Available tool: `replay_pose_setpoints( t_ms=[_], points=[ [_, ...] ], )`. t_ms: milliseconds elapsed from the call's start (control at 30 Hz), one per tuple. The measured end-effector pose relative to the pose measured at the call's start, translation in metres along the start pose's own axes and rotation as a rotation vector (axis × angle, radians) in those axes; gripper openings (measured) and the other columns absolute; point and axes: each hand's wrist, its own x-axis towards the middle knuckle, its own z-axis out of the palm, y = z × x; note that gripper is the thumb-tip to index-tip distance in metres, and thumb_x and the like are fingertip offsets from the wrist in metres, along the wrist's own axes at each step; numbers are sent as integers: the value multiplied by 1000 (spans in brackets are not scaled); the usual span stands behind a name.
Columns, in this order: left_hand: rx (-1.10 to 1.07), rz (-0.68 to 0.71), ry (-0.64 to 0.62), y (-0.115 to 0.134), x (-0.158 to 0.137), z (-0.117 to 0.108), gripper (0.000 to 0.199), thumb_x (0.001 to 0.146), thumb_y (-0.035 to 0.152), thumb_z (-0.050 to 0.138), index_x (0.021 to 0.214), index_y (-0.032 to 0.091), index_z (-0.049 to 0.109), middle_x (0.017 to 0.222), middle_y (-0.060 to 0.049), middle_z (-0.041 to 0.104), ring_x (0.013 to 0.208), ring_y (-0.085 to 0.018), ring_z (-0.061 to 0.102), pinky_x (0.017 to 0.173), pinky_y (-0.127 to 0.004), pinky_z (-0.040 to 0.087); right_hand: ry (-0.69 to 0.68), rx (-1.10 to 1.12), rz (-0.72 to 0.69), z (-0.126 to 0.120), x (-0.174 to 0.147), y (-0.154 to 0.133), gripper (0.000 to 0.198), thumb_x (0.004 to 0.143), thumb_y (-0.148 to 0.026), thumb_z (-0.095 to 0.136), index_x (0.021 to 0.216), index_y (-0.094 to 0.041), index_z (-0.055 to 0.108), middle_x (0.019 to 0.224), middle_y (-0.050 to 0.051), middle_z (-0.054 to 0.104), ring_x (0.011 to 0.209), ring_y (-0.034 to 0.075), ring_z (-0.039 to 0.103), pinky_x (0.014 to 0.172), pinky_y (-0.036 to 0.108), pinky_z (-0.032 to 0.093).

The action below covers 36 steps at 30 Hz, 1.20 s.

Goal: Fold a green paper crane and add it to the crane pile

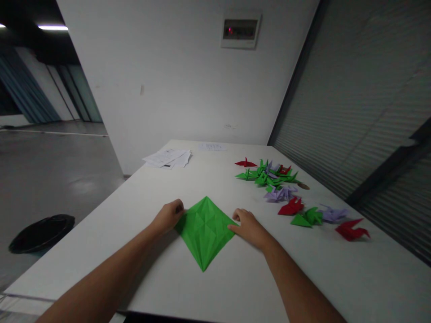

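Near the worktop's front edge [175, 313], green paper [206, 231] is gripped by left hand [168, 215] and right hand [249, 228], with room before right-edge paper birds [291, 206].

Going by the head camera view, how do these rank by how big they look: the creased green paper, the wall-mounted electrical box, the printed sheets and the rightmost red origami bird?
1. Creased green paper
2. Wall-mounted electrical box
3. Printed sheets
4. Rightmost red origami bird

The sheets lie farther off, so real sizes may differ.

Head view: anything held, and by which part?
The green sheet: left grip at its left corner, right grip at its right corner; pinched or just pressed, cannot be told.
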Motion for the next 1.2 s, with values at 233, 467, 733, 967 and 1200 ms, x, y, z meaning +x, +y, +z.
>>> replay_pose_setpoints(
  t_ms=[233, 467, 733, 967, 1200],
  points=[
    [-52, 86, -57, 4, -4, 1, 50, 69, 37, 86, 113, 19, 68, 110, -10, 69, 98, -26, 66, 83, -32, 49, -17, -3, -37, 1, -1, 0, 29, 76, -24, 83, 98, -18, 65, 103, 8, 66, 99, 25, 59, 86, 33, 42],
    [138, -2, -107, 9, -4, 2, 36, 74, 40, 83, 104, 21, 76, 105, -12, 72, 102, -31, 66, 86, -36, 49, -40, -8, -10, 2, -1, -1, 27, 76, -25, 83, 96, -18, 66, 103, 8, 67, 100, 25, 59, 87, 33, 43],
    [111, 42, -84, 11, -5, 5, 10, 79, 24, 76, 88, 20, 75, 99, -10, 70, 95, -27, 65, 82, -34, 47, -24, 12, -13, -4, -4, -11, 32, 73, -25, 85, 97, -18, 66, 104, 10, 68, 101, 26, 62, 88, 36, 45],
    [-209, 174, -89, 13, -8, -8, 11, 92, 30, 60, 91, 20, 65, 85, -1, 69, 78, -18, 63, 71, -28, 46, -5, 525, -1, 8, 5, -7, 44, 83, -31, 77, 121, -21, 58, 126, 14, 68, 119, 28, 65, 101, 45, 51],
    [-722, 203, -93, 15, -10, -19, 30, 75, 36, 81, 94, 18, 65, 88, -3, 67, 82, -18, 62, 73, -30, 50, -74, 945, 8, 2, 8, -17, 59, 78, -57, 80, 122, -23, 59, 126, 13, 69, 117, 30, 67, 100, 47, 54]
  ],
)
